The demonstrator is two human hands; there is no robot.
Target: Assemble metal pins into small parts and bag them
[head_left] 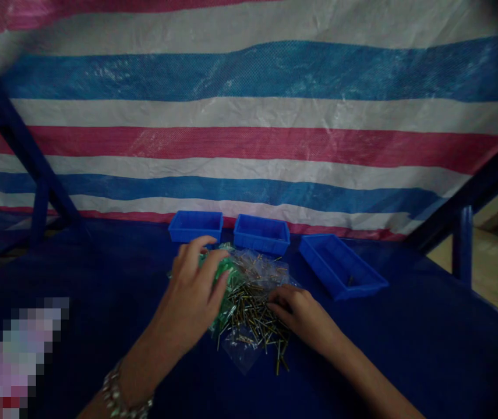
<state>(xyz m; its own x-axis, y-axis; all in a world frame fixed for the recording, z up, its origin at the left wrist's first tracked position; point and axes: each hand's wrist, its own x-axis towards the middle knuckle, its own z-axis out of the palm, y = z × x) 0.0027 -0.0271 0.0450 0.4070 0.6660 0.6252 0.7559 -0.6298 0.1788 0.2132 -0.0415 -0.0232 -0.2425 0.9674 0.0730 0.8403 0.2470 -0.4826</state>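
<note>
A loose pile of thin metal pins [253,308], brassy and silver, lies on the dark blue table. Green plastic [226,279] sits at the pile's left, and my left hand [196,291] hovers over it, fingers apart and curved, holding nothing visible. At the pile's right edge is my right hand [301,314], its fingers pressed together; what they hold, if anything, is hidden. Clear plastic bags [261,267] with pins in or under them lie behind the pile. A small clear bag [243,349] with a few pins rests in front.
Two blue trays [196,227] [261,234] stand behind the pile. A third blue tray [342,266], angled, holds a small dark item at the right. Striped sheeting [249,145] hangs behind the table [144,349]. Blue frame bars [34,145] slant at both sides. A pixelated patch covers the lower left.
</note>
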